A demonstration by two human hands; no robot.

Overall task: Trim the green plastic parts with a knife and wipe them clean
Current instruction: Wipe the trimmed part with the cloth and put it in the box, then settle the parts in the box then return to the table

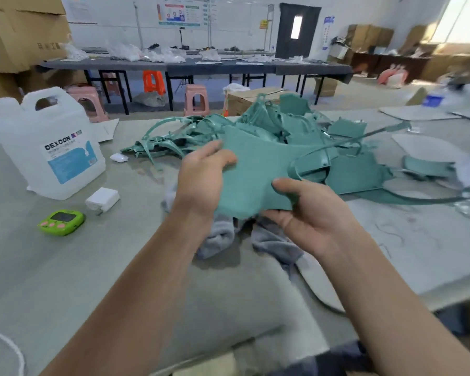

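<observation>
The flat green plastic part (255, 169) looks smooth and matt. In the pile of green plastic parts (345, 169) behind it, the thin curved frames (163, 143) have a glossier sheen. The grey cloth (220, 237) is soft and fuzzy. The jug (19, 147) is translucent white plastic with a shiny label (68, 156). The timer (61, 222) is glossy lime plastic. The table (65, 280) is dull grey, and the boxes (25, 31) are matt brown cardboard.

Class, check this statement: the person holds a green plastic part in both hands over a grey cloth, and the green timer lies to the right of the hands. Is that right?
No. In the head view the green timer lies left of the hands, near the white jug. The rest stands: left hand and right hand hold the green plastic part over the grey cloth.
</observation>
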